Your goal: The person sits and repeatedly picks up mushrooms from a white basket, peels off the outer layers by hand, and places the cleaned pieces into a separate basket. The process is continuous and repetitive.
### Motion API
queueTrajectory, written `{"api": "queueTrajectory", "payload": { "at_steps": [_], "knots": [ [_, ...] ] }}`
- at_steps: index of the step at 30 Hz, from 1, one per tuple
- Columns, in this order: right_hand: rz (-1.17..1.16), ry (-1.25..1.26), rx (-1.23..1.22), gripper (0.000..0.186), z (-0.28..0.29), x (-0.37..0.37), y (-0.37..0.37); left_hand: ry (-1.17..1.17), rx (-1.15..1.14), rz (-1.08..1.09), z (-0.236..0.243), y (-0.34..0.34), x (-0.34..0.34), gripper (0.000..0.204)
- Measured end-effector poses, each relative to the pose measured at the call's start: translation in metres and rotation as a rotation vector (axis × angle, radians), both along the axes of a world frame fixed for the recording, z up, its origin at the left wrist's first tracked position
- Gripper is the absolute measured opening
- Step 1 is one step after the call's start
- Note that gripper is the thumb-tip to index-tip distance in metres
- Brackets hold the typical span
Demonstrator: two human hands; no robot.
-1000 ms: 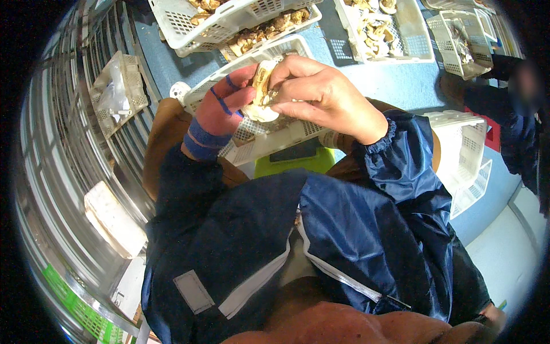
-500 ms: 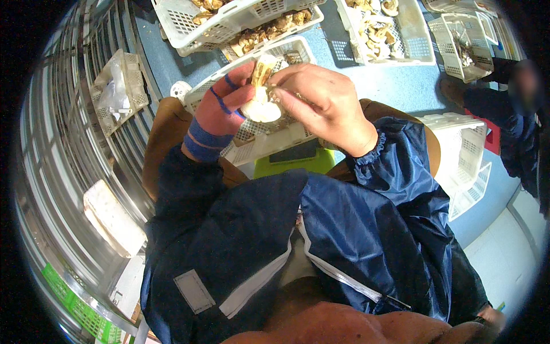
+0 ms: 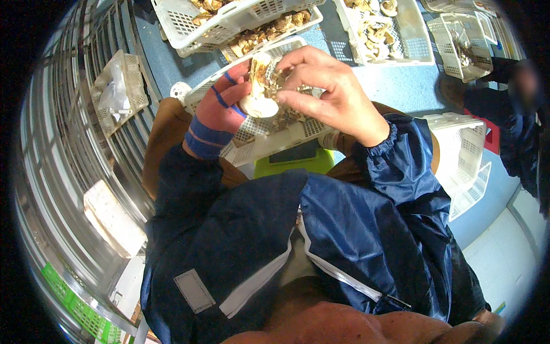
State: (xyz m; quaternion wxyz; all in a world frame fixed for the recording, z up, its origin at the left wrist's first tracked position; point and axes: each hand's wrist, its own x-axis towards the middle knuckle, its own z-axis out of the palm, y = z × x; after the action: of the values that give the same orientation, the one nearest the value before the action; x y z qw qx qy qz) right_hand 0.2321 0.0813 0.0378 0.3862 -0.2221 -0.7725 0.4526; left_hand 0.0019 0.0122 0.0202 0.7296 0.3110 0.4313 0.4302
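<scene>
A pale mushroom (image 3: 260, 104) with a brownish, dirty stem is pinched in my left hand (image 3: 224, 109), which wears a reddish glove with blue bands. Its broad cream end points down toward me, and the stem points away. Just right of it is my bare right hand (image 3: 338, 97), fingers curved and apart from the thumb, with no object visible between them. The fingertips are close to the mushroom; whether they touch it I cannot tell. Below both hands stands a white perforated crate (image 3: 275, 142) with small brownish scraps inside, partly hidden by the hands.
Crates of brown mushrooms (image 3: 269, 31) stand ahead, and a crate of pale mushrooms (image 3: 378, 34) is at far right. Metal racking (image 3: 63, 143) runs along my left. Near my right leg are white crates (image 3: 461, 149). Another person (image 3: 515, 114) is at the right edge.
My right hand has opened, its fingers and thumb parting, and drawn slightly right from the mushroom. The left hand still grips the mushroom, now turned a little.
</scene>
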Motion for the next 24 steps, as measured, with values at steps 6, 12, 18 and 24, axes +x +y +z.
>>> {"api": "queueTrajectory", "payload": {
  "at_steps": [6, 12, 18, 24],
  "knots": [
    [-0.083, -0.043, 0.116, 0.014, -0.008, -0.009, -0.007, 0.304, 0.164, -0.035, -0.01, -0.003, 0.006, 0.048],
    [-0.302, -0.043, 0.22, 0.01, -0.009, -0.006, 0.0, 0.425, 0.014, -0.123, -0.006, 0.0, -0.004, 0.047],
    [-0.349, -0.075, 0.113, 0.007, -0.003, 0.009, 0.013, 0.044, -0.078, -0.064, -0.024, -0.003, -0.013, 0.058],
    [-0.021, -0.043, 0.018, 0.016, -0.003, 0.003, 0.006, -0.546, -0.291, 0.054, -0.021, 0.0, -0.01, 0.055]
  ]
}}
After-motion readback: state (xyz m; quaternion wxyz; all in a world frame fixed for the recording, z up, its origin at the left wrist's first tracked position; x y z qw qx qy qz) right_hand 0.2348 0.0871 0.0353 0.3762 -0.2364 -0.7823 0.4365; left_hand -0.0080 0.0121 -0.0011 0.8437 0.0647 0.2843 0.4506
